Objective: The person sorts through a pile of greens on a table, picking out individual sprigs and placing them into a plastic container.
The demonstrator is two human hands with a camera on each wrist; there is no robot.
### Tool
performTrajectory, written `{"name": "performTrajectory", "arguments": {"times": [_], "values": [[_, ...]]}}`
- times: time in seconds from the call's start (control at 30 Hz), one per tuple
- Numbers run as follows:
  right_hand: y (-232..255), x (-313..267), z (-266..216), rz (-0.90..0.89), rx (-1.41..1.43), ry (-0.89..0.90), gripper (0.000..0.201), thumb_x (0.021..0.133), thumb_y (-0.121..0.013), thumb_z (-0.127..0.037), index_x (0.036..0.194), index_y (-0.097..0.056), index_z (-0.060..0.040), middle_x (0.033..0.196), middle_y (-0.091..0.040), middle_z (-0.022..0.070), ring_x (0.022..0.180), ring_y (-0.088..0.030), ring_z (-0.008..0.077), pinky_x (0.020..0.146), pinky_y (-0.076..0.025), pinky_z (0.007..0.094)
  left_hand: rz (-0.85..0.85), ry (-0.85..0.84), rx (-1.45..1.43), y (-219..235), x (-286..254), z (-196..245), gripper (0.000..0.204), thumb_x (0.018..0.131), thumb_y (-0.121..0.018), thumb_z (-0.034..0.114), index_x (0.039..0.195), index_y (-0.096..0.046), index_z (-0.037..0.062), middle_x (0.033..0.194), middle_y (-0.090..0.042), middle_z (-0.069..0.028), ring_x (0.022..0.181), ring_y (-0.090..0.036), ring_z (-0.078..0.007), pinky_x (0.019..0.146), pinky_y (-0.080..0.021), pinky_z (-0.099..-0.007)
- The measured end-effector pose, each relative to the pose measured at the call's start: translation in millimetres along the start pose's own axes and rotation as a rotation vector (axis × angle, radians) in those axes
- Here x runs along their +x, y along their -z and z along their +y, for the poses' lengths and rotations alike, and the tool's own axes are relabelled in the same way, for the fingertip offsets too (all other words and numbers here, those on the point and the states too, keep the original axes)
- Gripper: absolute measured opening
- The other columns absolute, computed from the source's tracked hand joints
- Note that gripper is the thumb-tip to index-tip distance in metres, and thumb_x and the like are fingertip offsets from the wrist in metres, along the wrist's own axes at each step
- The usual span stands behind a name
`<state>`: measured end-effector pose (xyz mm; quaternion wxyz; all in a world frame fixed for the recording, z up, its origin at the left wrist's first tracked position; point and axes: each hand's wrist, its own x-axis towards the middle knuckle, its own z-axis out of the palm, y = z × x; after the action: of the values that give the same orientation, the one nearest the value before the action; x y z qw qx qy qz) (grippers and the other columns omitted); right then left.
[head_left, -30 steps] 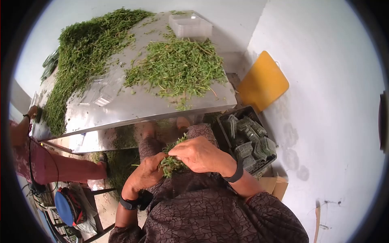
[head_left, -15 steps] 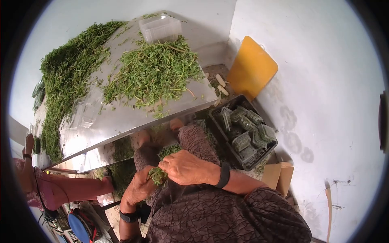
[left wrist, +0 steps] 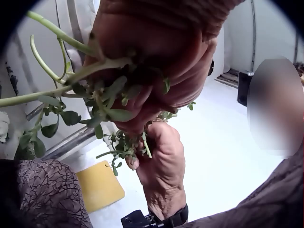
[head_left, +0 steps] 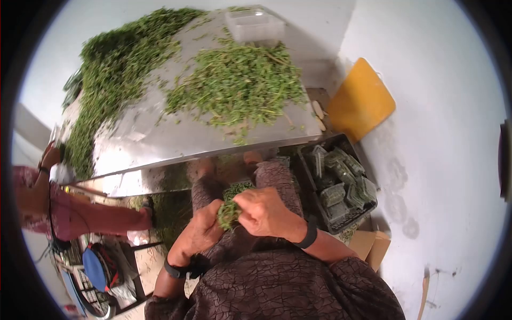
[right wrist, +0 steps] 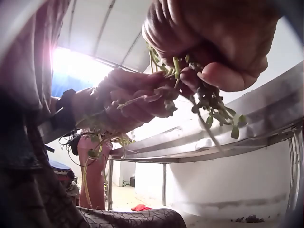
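Observation:
Between the two hands, over the lap, is a small bunch of purslane (head_left: 228, 215) with fleshy oval leaves. My left hand (head_left: 205, 226) grips it from one side, its fingers curled round the stems. Long pale green stems (left wrist: 45, 97) stick out of that fist in the left wrist view. My right hand (head_left: 264, 213) pinches leafy sprigs at the other side of the bunch, thumb and fingers bent. Leaves (right wrist: 218, 111) hang below the right fingers in the right wrist view. The palms hide the middle of the bunch.
Ahead stands a metal table (head_left: 160, 146) with a loose heap of purslane (head_left: 240, 85), a larger green heap (head_left: 117, 69) and a clear plastic tub (head_left: 256, 28). A black crate (head_left: 341, 226) of clear boxes and a yellow board (head_left: 362, 98) are at right. Another person (head_left: 80, 210) stands left.
The head view swung right and came back. My right hand, which lay closer over the bunch, is now a little farther from the left, with more of the bunch showing between them.

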<state>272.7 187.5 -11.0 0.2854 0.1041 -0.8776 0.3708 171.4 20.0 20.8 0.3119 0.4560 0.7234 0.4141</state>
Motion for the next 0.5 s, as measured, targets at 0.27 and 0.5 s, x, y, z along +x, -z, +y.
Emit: {"name": "performTrajectory", "arguments": {"times": [0.27, 0.5], "values": [[15.7, 19.1, 3.3, 0.199, 0.452, -0.401, 0.008, 0.078, -0.056, -0.005, 0.084, -0.059, 0.0010, 0.061, -0.049, -0.0006, 0.052, -0.047, 0.0069, 0.045, -0.035, 0.0244, 0.104, -0.323, -0.050, -7.5, 9.9, 14.9, 0.015, 0.095, -0.051, 0.014, 0.100, -0.048, 0.0008, 0.078, -0.053, -0.0143, 0.073, -0.058, -0.0313, 0.063, -0.046, -0.0373], [34.7, 31.0, -8.4, 0.201, 0.905, -0.645, 0.023, 0.098, -0.047, -0.014, 0.095, -0.062, 0.0040, 0.069, -0.056, 0.0030, 0.051, -0.044, 0.0032, 0.046, -0.039, 0.0188, 0.199, -0.133, -0.695, 18.8, 2.6, 6.4, 0.022, 0.099, -0.047, 0.021, 0.108, -0.053, 0.0014, 0.085, -0.056, -0.0030, 0.056, -0.048, -0.0060, 0.048, -0.039, -0.0198]]}}
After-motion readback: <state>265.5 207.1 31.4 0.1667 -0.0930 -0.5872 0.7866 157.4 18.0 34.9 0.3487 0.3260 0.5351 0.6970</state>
